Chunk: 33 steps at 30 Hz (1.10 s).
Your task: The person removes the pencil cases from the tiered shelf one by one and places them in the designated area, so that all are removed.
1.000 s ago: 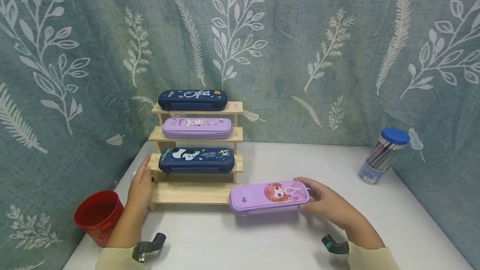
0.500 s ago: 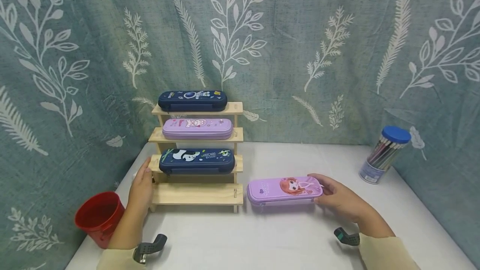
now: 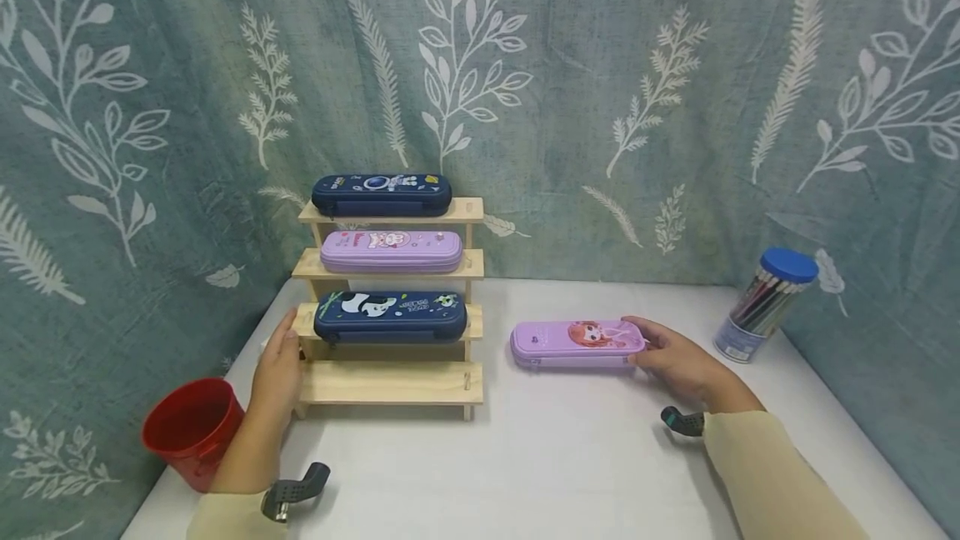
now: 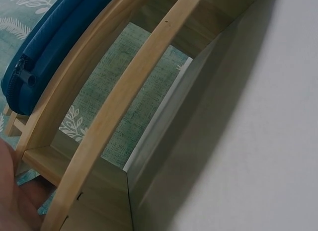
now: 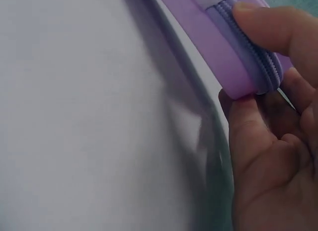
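In the head view, my right hand [image 3: 678,365] grips the right end of a light purple pencil case [image 3: 551,342] printed with a red-haired girl. Close up in the right wrist view, the thumb lies by the zipper of the pencil case [image 5: 218,47] and other fingers are underneath. A stepped wooden display rack [image 3: 390,382] stands to the left, its left side held by my left hand [image 3: 277,365]. On the rack's upper steps lie a navy astronaut pencil case [image 3: 382,197], a lilac pencil case [image 3: 392,252] and a navy panda pencil case [image 3: 390,319]. The lowest step is bare.
A red bucket [image 3: 197,432] sits beside my left forearm. At the right back stands a clear tub of pencils [image 3: 765,302] with a blue lid. Patterned green cloth [image 3: 570,107] hangs behind the white table [image 3: 487,473].
My right hand has carried the light purple pencil case away from the rack's lowest step, rightward and then farther back over the table. My left hand stays at the rack's side.
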Each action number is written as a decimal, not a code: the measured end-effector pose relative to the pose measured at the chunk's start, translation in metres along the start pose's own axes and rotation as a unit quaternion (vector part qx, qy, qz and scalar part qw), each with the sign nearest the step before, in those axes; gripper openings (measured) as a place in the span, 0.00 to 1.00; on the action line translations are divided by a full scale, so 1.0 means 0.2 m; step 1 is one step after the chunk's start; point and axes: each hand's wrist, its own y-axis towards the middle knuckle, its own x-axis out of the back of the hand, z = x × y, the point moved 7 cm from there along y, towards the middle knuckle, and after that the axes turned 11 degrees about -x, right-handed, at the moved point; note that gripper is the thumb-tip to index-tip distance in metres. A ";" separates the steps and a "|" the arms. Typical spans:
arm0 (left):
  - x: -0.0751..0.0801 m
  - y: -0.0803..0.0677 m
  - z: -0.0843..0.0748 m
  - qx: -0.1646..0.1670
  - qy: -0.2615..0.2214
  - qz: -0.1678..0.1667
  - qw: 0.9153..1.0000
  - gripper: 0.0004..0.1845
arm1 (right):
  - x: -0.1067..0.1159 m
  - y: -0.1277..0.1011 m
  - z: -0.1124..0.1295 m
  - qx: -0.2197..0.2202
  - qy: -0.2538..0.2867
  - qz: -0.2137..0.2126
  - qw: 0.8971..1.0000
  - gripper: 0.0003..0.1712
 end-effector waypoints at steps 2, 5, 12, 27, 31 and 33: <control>0.00 0.00 0.00 -0.002 -0.001 0.001 1.000 0.30 | 0.02 0.03 0.00 -0.002 0.010 0.000 1.000 0.52; 0.00 0.00 -0.01 -0.003 0.002 0.001 1.000 0.30 | 0.04 0.07 -0.01 -0.006 0.023 -0.001 1.000 0.52; 0.01 0.00 -0.02 -0.006 0.002 0.002 1.000 0.30 | 0.07 0.11 -0.03 -0.014 0.045 -0.010 0.999 0.54; 0.01 0.01 -0.01 -0.002 -0.001 0.002 1.000 0.30 | 0.09 0.12 -0.01 -0.016 -0.001 -0.045 0.999 0.56; 0.01 0.01 -0.01 -0.009 -0.004 0.000 1.000 0.30 | 0.09 0.12 -0.01 -0.017 -0.033 -0.064 0.997 0.57; 0.01 0.00 -0.01 -0.009 -0.007 0.001 1.000 0.30 | 0.10 0.12 -0.02 -0.027 -0.047 -0.080 0.995 0.57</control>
